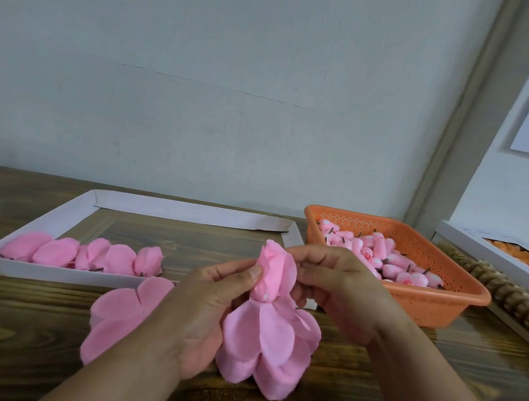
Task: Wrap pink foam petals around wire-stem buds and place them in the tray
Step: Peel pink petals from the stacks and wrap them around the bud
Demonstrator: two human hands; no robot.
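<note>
My left hand [210, 308] and my right hand [341, 285] both pinch a pink foam petal piece [271, 340] that sits around a bud, over the wooden table in front of me. Its upper petals are folded up around the bud, and the lower petals hang down loose. The stem is hidden. A stack of flat pink petals [120, 312] lies on the table under my left forearm. A white cardboard tray [76, 277] at the left holds a row of several wrapped pink flowers [83, 256].
An orange perforated plastic basket [436, 300] at the right holds several bare pink buds [377, 257] with dark stems. A white box [495, 261] with orange pieces and a carved wooden edge lie at the far right. A grey wall rises behind the table.
</note>
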